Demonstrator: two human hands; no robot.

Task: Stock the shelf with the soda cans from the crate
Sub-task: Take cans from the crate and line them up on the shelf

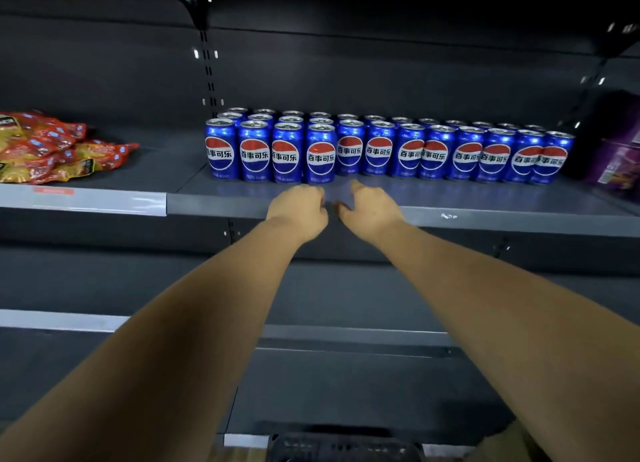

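**Stock entry: soda cans, dark shelf**

We are logging the soda cans (381, 150) as standing upright in rows on the shelf (502, 221), labels facing out. The four leftmost files are reaching further forward than the rest. The front can (320, 155) of the fourth file is standing just beyond both hands.

We are recording the left hand (298, 210) at the shelf's front edge, fingers loosely curled and gripping nothing. The right hand (369, 207) is lying just beside it, fingers relaxed and partly spread, one pointing toward the cans, also carrying nothing.

Risks we are noting:
- A knuckle or fingertip brushing that front can may tip it. Packed as the files are, one fall is likely taking neighbours with it.
- We are seeing no rail at the front edge to stop a rolling can.
- The uneven front line is inviting a snag on the next placement.

Containers: the crate (343, 447) is showing only its dark mesh rim at the bottom edge, and we cannot tell what it is holding. Red snack bags (52, 146) are lying piled at left, and purple packs (620, 156) are standing at right.
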